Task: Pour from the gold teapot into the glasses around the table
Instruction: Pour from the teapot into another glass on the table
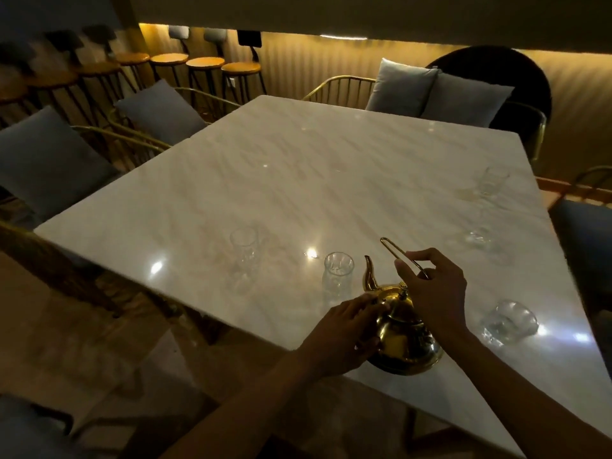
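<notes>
Gold teapot (405,339) standing on the near edge of the pale marble bench (298,167), spout toward the nearest upright glass (337,274), just beside it. Right hand (433,286) pinching the thin wire handle (397,253) between thumb and fingers, left hand (344,332) laid flat against the pot's side, fingers curved round the shoulder. Second upright glass (244,246) farther left, toppled-looking glass (510,321) to the right near the edge, two blurred glasses (493,182) (477,238) along the right side; grey cushions (437,94) on chairs around.
</notes>
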